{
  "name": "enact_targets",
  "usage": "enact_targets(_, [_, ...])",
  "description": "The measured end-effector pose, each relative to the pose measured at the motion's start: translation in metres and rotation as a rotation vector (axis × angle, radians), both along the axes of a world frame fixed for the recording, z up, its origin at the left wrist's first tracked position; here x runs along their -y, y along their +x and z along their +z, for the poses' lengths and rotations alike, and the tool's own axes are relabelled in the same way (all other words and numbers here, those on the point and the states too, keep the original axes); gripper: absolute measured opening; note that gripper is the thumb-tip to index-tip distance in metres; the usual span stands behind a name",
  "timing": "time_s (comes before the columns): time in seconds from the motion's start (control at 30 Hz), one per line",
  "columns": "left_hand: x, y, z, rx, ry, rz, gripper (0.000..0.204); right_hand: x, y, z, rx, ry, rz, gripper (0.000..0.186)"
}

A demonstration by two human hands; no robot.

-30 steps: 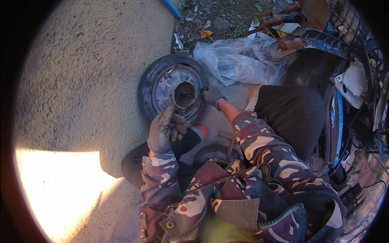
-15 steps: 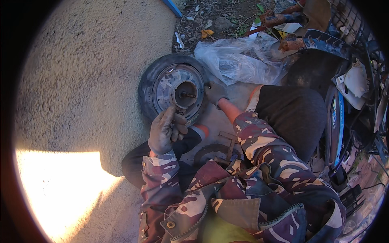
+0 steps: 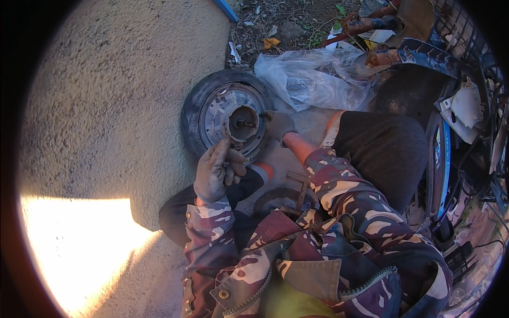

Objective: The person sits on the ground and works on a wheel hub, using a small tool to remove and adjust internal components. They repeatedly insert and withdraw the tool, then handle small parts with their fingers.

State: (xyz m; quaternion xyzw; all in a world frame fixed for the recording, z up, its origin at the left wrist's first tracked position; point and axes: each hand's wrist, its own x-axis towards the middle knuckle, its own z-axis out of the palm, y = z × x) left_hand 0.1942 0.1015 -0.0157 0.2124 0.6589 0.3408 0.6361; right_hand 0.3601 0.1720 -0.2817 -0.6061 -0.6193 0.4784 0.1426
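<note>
A small wheel with a black tyre [image 3: 196,124] rests by the rough wall, its grey rim [image 3: 214,116] facing me, with an open round hub [image 3: 233,127] and a short axle in it. My gloved left hand [image 3: 214,175] is just in front of the wheel's lower part, fingers curled, perhaps round something small I cannot make out. My gloved right hand [image 3: 278,127] is at the rim's right side, fingers bent and closed at its edge, on something too small to name.
A rough wall [image 3: 106,106] fills the left. A crumpled clear plastic sheet [image 3: 313,79] lies behind. Rusty metal parts [image 3: 371,24], white panels [image 3: 461,111], a blue-striped part [image 3: 442,169] and cables crowd the right. Another wheel [image 3: 270,199] lies beneath my arms.
My right hand has shifted and turned slightly at the rim's right edge, its fingers moving a little. My left hand and the wheel look almost unchanged.
</note>
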Motion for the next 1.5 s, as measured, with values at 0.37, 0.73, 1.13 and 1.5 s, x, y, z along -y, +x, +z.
enact_targets(0.37, [-0.002, 0.009, -0.004, -0.032, -0.011, -0.014, 0.055, -0.004, 0.004, -0.035, -0.328, -0.385, -0.182, 0.046])
enact_targets(0.73, [-0.008, 0.018, -0.008, -0.035, -0.015, -0.023, 0.054, -0.001, 0.014, -0.049, -0.568, -0.832, -0.51, 0.072])
enact_targets(1.13, [-0.01, 0.02, -0.006, -0.066, -0.024, -0.005, 0.054, -0.009, 0.008, -0.022, -0.022, -0.099, -0.082, 0.055])
enact_targets(1.5, [-0.011, 0.016, -0.008, -0.065, -0.019, -0.018, 0.055, -0.006, 0.011, -0.049, -0.199, -0.206, -0.116, 0.053])
